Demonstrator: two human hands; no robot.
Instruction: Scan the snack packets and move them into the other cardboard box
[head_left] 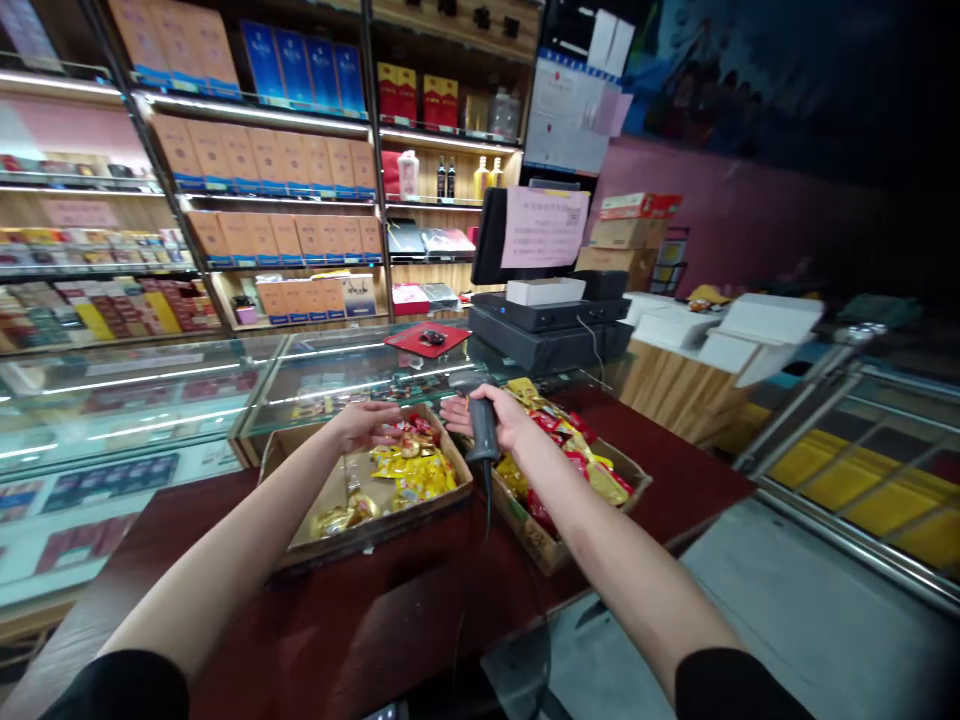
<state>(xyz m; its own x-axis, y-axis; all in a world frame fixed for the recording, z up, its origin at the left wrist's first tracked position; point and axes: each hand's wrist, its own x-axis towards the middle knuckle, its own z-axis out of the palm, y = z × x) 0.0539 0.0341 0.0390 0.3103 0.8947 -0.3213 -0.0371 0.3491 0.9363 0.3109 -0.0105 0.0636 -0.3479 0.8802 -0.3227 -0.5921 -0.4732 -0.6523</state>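
My left hand [367, 424] is over the left cardboard box [360, 538], its fingers stretched toward the right and nothing seen in them. In that box lie yellow packets [420, 470], red packets [421, 432] and gold-wrapped pieces [346, 514]. My right hand [508, 420] holds a dark grey barcode scanner [484, 428] by its handle, the thumb around it and several fingers extended behind. The scanner's cable hangs down from the handle. Below my right forearm, the right cardboard box [546, 550] contains red packets [541, 512] and gold packets [606, 482].
Both boxes stand on a dark red counter [405, 590]. Behind are a glass display case [262, 385], a red mat [409, 340] with a mouse [432, 338], and a monitor [489, 235] on a black register [525, 335]. Stocked shelves line the wall; a metal rail [862, 510] is right.
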